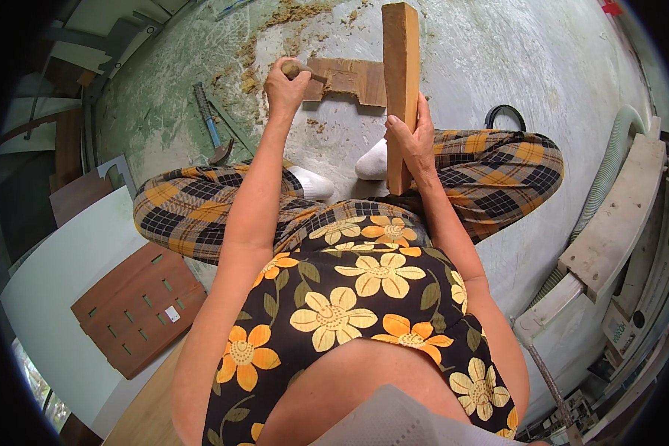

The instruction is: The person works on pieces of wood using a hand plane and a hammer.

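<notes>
My left hand (284,93) is closed round the rounded wooden handle of a chisel (296,70). Its short dark blade points right, over the left part of a brown wooden board (357,76) lying on the floor. That board has a notch cut in its near edge and a roughly worked patch on its face. My right hand (415,141) grips a long, thick wooden block (401,74) near its lower end. The block stands roughly upright in the view, to the right of the board and apart from the chisel.
Wood shavings (249,52) litter the floor beyond and left of the board. A hammer (209,126) lies left of my left forearm. A black ring-shaped item (505,111) rests beyond my right knee. A slotted brown panel (137,308) is at lower left; a ribbed hose (609,171) runs along the right.
</notes>
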{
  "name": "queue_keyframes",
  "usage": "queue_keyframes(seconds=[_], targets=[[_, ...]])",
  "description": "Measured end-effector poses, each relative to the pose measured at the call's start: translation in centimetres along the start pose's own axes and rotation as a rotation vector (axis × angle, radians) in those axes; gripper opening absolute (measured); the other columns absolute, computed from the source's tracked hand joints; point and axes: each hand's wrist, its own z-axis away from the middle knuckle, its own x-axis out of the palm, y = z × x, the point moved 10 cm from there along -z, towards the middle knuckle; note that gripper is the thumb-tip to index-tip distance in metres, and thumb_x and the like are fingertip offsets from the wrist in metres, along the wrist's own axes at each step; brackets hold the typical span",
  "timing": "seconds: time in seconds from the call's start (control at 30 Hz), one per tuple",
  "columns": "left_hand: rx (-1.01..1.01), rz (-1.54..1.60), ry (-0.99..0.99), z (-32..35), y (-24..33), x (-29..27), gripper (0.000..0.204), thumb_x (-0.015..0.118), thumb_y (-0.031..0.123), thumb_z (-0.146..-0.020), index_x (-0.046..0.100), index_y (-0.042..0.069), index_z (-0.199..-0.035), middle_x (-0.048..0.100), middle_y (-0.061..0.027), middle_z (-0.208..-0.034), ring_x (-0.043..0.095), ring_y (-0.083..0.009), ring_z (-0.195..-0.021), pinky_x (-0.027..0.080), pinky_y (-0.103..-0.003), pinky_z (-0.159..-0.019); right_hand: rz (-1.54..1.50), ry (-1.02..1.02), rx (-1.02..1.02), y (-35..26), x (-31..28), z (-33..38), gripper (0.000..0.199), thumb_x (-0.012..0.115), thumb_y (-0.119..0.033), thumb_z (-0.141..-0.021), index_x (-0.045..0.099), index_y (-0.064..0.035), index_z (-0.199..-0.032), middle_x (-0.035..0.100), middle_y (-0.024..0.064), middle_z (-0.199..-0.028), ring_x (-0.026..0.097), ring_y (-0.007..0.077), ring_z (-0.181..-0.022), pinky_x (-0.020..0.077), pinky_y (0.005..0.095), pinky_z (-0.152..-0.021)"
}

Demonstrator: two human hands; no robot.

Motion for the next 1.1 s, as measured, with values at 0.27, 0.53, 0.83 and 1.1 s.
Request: queue_keyframes(seconds=[0.27,0.53,0.83,1.1], targets=[[-0.088,-0.182,-0.052,-0.2,-0.2,-1.1,0.036,0.07,0.021,-0.07,0.066,0.002,-0.101,0.071,-0.0124,-0.083,0.068,-0.0248,-0.074,0.054,-0.036,-0.072,-0.044,-0.016,0.089,-0.2,0.2,0.2,0.074,0.069,-0.026,-0.082,0.038,0.0015,-0.144,0.063,0.018,-0.116,0.062,0.0241,-0.105,0.0494,0.0365,-0.094],[0.028,0.052,0.046,-0.2,1.1,-0.8,0.034,0.075,0.018,-0.074,0.065,0.004,-0.104,0.072,-0.0117,-0.087,0.069,-0.022,-0.078,0.054,-0.034,-0.074,0.028,-0.021,0.003,0.0,-0.1,0.0,0.068,0.067,-0.029,-0.087,0.039,-0.0048,-0.143,0.06,0.0058,-0.093,0.062,0.0123,-0.079,0.0544,0.0284,-0.068],[-0.049,-0.058,-0.009,-0.2,-0.7,-0.4,0.038,0.075,0.024,-0.071,0.065,0.001,-0.101,0.071,-0.0131,-0.084,0.07,-0.0247,-0.077,0.054,-0.036,-0.074,-0.016,-0.019,0.08,0.0,0.1,0.1,0.073,0.069,-0.025,-0.083,0.038,0.0011,-0.144,0.061,0.019,-0.12,0.06,0.025,-0.107,0.0482,0.0367,-0.095],[-0.034,-0.054,0.082,0.4,1.5,-1.1,0.032,0.075,0.022,-0.074,0.063,0.001,-0.095,0.072,-0.0135,-0.084,0.071,-0.0265,-0.078,0.055,-0.037,-0.074,-0.033,-0.019,0.067,-0.5,0.2,0.3,0.071,0.07,-0.024,-0.083,0.04,0.0005,-0.142,0.063,0.0175,-0.117,0.062,0.024,-0.103,0.0497,0.0362,-0.093]])
